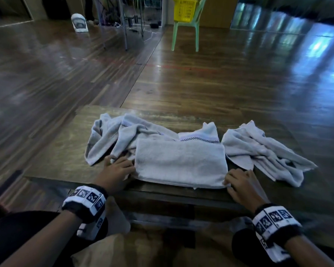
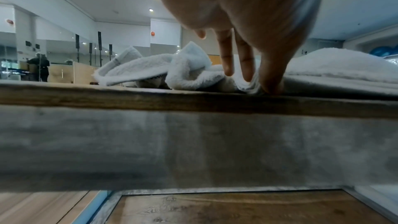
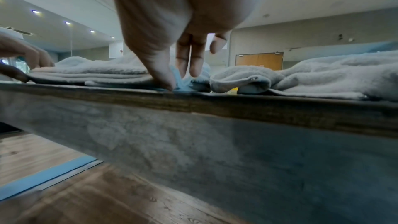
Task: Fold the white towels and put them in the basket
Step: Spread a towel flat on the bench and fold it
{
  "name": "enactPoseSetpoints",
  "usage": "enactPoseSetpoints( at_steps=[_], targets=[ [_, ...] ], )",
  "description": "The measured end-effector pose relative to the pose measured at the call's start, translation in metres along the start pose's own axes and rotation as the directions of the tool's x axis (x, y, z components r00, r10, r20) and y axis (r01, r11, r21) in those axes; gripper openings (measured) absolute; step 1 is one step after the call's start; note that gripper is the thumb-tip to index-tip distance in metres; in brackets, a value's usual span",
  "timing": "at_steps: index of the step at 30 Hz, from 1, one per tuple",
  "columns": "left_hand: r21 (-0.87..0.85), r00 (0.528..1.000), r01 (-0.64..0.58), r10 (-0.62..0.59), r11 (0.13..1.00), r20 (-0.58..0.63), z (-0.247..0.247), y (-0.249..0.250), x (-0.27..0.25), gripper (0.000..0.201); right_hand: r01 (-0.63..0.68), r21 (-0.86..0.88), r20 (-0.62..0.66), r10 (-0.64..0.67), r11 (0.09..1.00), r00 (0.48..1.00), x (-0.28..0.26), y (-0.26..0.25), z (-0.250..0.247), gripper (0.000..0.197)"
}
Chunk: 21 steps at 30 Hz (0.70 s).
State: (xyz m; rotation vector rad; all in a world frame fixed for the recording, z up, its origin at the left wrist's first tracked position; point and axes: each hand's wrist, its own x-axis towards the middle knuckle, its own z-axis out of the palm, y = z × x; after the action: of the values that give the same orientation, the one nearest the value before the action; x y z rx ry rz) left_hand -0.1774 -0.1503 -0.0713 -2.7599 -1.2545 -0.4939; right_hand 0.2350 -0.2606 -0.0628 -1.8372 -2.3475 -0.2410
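Observation:
A folded white towel (image 1: 181, 162) lies flat near the front edge of a low wooden table (image 1: 62, 151). My left hand (image 1: 123, 167) pinches its near left corner; in the left wrist view the corner (image 2: 253, 85) sits between thumb and fingers (image 2: 247, 67). My right hand (image 1: 232, 180) pinches the near right corner (image 3: 183, 83), thumb down on the table edge. Crumpled white towels lie to the left (image 1: 112, 137) and right (image 1: 258, 151) of the folded one. The yellow basket (image 1: 184, 9) stands far off on a green chair (image 1: 185, 35).
Glossy wooden floor surrounds the table. A folding table's legs with cables (image 1: 123, 22) and a small white fan (image 1: 79, 23) stand at the back left. A mirror wall shows another person (image 2: 41, 67) far away. My knees are under the table's front edge.

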Motion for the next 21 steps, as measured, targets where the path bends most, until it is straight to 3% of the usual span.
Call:
enactPoseSetpoints(
  at_steps=[3, 8, 12, 15, 18, 21],
  targets=[
    [-0.011, 1.000, 0.005, -0.005, 1.000, 0.031, -0.002, 0.000, -0.006, 0.013, -0.022, 0.058, -0.004, 0.022, 0.998, 1.000, -0.004, 0.000, -0.001, 0.027],
    [-0.043, 0.995, -0.082, 0.079, 0.996, -0.057, 0.001, 0.024, 0.000, 0.021, -0.041, 0.152, -0.052, 0.049, 0.988, 0.997, -0.002, -0.010, -0.007, 0.019],
    [-0.069, 0.985, -0.159, 0.153, 0.985, -0.082, 0.013, 0.058, 0.017, 0.027, 0.051, 0.162, -0.074, -0.039, 0.986, 0.997, 0.014, -0.035, -0.005, 0.019],
    [-0.066, 0.982, -0.191, 0.190, 0.979, -0.020, 0.019, 0.081, 0.028, 0.031, 0.130, 0.156, -0.062, -0.122, 0.979, 0.991, 0.022, -0.053, 0.002, 0.026],
    [-0.117, 0.974, -0.219, 0.223, 0.969, 0.030, 0.026, 0.085, 0.029, 0.026, 0.128, 0.173, -0.048, -0.121, 0.977, 0.991, 0.022, -0.057, 0.008, 0.021],
    [-0.196, 0.978, -0.204, 0.208, 0.959, -0.001, 0.030, 0.070, 0.024, 0.016, 0.103, 0.206, -0.082, -0.088, 0.973, 0.993, 0.016, -0.045, 0.011, 0.011]
  ],
)
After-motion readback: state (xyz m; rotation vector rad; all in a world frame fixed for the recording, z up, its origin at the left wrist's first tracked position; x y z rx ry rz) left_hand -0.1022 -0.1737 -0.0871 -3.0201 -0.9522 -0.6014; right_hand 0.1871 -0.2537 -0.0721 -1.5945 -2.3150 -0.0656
